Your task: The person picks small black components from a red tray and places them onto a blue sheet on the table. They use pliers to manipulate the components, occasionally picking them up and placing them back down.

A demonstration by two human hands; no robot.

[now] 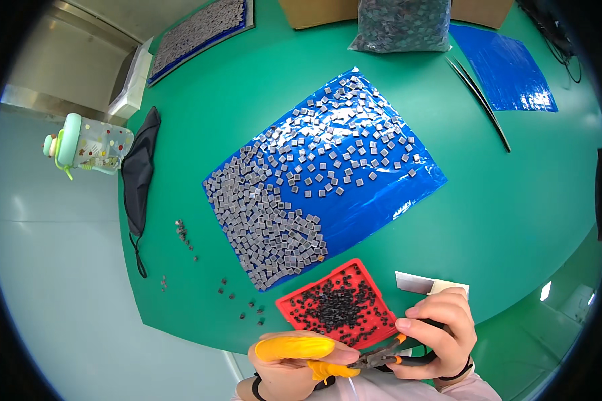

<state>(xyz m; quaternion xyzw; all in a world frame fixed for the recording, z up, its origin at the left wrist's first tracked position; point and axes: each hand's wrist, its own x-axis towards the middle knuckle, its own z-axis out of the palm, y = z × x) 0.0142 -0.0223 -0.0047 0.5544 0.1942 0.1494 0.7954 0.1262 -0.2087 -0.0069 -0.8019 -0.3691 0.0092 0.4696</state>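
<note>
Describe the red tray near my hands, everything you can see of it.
The red tray is a shallow square with a raised rim, apparently rubber or plastic. It lies flat and turned diamond-wise on the green table, at its near edge, just below the blue sheet of grey squares. A heap of small black pieces fills its middle. The right hand, holding pliers, is close to its near corner; contact cannot be told.

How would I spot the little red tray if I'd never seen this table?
Start at the green table and find the big blue sheet strewn with small grey squares. Just below its near corner, in front of the two hands, lies the red tray. It is the only red thing there, square and heaped with tiny black bits.
</note>
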